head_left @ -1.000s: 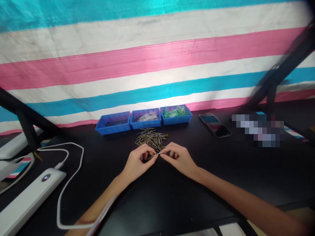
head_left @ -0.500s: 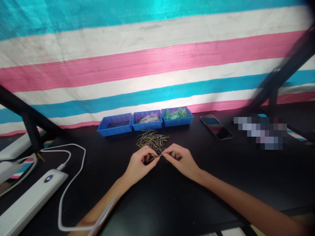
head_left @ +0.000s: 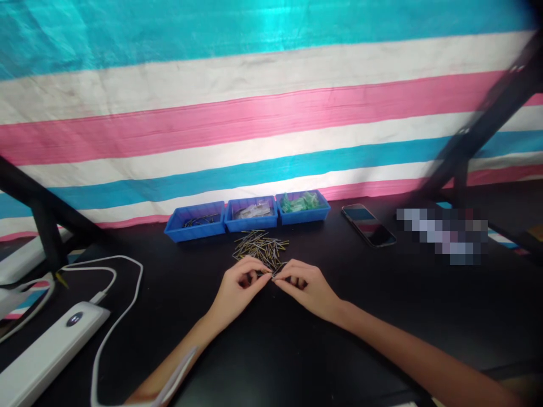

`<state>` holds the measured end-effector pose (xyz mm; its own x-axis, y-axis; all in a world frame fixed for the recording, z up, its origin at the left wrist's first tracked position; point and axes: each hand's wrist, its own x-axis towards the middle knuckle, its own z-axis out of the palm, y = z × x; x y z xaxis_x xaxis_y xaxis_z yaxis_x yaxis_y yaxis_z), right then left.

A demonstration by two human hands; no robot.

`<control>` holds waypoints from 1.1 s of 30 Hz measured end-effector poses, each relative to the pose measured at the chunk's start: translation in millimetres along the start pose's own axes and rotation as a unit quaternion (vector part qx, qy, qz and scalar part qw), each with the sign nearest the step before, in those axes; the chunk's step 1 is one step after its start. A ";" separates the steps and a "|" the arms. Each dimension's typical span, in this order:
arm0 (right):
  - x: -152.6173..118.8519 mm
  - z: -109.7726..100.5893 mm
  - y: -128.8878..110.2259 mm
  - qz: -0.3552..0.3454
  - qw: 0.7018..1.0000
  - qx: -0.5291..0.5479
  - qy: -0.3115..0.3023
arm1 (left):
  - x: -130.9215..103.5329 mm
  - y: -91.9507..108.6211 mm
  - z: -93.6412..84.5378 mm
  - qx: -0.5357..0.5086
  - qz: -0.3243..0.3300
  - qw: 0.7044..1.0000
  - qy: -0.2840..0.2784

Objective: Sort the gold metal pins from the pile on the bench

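My left hand [head_left: 238, 287] is closed in a pinch, thumb against forefinger, on a thin silver-and-yellowish rod [head_left: 272, 276]. Opposite it, my right hand [head_left: 313, 289] pinches at the same spot, and the two sets of fingertips almost meet. Most of the rod is hidden by the fingers, so its exact kind is unclear. Just beyond my hands lies a loose pile of similar thin rods [head_left: 259, 247], silver and yellowish, on the black tabletop [head_left: 271, 345].
Behind the pile stand three blue trays: one with dark thin pieces [head_left: 194, 230], one with clear plastic bags [head_left: 251, 225], one with green plastic [head_left: 304, 217]. A phone [head_left: 369, 225] lies right. A white power bank [head_left: 55, 353] and white cable [head_left: 123, 316] lie left.
The whole view has shifted slightly, with the table lower in the picture. My fingertips have come closer together, and less of the rod shows between them.
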<state>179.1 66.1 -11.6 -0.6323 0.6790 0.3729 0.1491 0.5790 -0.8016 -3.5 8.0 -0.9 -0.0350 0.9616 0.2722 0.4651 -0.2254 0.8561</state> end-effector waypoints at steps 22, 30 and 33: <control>0.0 -2.9 -3.2 0.060 0.998 0.005 0.010 | 23.5 -33.0 -73.7 -0.205 -0.132 0.909 0.337; -2.0 -2.4 -3.5 0.040 0.999 -0.014 -0.011 | 28.5 -42.7 -96.6 -0.288 -0.123 0.905 0.289; -2.6 -1.7 -2.8 0.028 0.999 -0.020 -0.016 | 29.4 -38.9 -96.3 -0.283 -0.116 0.916 0.258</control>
<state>181.6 63.4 -9.5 -0.6464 0.6960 0.3126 0.2146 0.5590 -0.8009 -107.8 30.0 16.1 -0.5569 0.8245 0.1005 -0.1365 -0.2102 0.9681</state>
